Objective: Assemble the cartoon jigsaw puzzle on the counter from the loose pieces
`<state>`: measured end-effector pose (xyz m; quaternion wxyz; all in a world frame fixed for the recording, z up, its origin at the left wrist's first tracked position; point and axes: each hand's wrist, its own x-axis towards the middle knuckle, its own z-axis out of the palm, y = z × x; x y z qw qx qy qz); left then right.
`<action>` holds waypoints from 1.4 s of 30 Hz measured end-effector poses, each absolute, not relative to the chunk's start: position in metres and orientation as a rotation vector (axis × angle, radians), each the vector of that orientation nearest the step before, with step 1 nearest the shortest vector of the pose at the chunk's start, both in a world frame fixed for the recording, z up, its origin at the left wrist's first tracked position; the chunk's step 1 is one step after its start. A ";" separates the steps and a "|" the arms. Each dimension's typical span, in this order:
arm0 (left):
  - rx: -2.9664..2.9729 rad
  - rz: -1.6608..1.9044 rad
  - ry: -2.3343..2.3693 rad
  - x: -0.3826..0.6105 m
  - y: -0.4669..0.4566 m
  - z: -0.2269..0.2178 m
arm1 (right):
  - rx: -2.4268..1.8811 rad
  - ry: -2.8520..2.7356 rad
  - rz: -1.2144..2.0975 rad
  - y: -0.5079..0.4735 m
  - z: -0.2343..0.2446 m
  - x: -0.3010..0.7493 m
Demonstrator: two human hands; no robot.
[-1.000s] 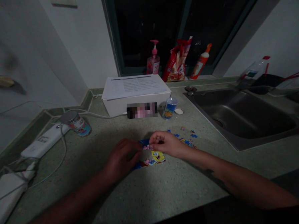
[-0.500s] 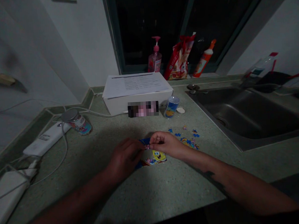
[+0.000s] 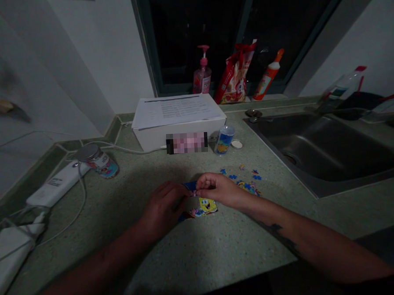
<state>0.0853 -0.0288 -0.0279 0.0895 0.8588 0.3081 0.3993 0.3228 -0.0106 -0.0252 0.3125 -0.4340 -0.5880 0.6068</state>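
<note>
A partly joined jigsaw puzzle (image 3: 207, 204) with a yellow cartoon face lies on the counter between my hands. Its blue upper edge runs beneath my fingers. My left hand (image 3: 165, 204) rests at its left side, fingers bent and fingertips at a small pinkish puzzle piece (image 3: 194, 193). From the right, my right hand (image 3: 215, 188) meets the same piece, thumb and forefinger pinched together. Both hands partly cover the puzzle. Loose puzzle pieces (image 3: 248, 187) are heaped just beyond my right wrist, and several blue ones (image 3: 232, 177) are scattered farther back.
Behind the puzzle stand a blue canister (image 3: 225, 140), its white lid (image 3: 237, 144) and a white box (image 3: 178, 113) with papers on top. A clear jar (image 3: 98, 160) and power strips (image 3: 55, 183) with cables are on the left. The steel sink (image 3: 329, 153) occupies the right.
The view has shifted slightly. Both hands keep almost the same pose at the puzzle's upper part, and the loose pieces lie as before.
</note>
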 end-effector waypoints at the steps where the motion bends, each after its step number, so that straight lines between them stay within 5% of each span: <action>1: 2.546 1.187 0.915 0.085 -0.029 -0.028 | -1.148 -1.558 1.599 -0.010 -0.025 0.323; 18: 2.573 0.946 1.053 0.088 -0.026 -0.034 | -1.303 -1.997 0.917 -0.009 -0.014 0.350; 42: 2.540 0.907 1.045 0.093 -0.024 -0.035 | -1.257 -2.178 0.799 -0.016 -0.013 0.345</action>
